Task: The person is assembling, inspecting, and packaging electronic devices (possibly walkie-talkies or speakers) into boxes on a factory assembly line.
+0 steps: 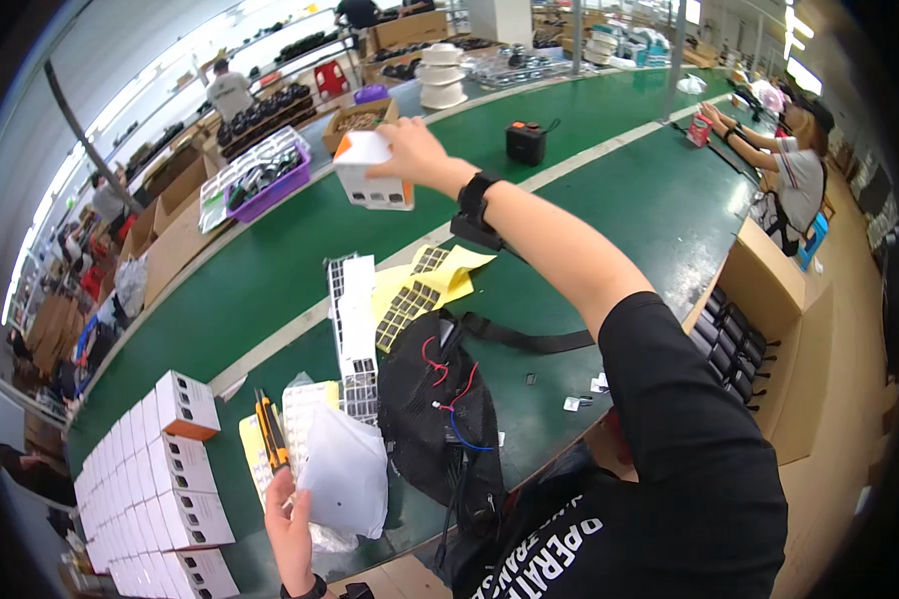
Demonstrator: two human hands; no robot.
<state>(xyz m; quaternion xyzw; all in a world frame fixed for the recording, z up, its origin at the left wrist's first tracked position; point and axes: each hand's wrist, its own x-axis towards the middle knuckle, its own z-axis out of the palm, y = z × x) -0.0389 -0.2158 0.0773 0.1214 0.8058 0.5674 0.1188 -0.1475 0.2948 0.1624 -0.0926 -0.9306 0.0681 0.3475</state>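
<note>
My right hand point(410, 150) gripped a small white carton point(372, 172), raised beyond the yellow sticker sheets point(432, 285). My left hand point(290, 524) pinched a white bag point(348, 477) nearer the bench edge.

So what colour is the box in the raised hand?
The box in the right hand is white with an orange corner; head view.

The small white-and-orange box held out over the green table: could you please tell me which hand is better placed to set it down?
Right, probably: the right hand already grips the small white-and-orange box, while the left hand rests by a white plastic bag.
</note>
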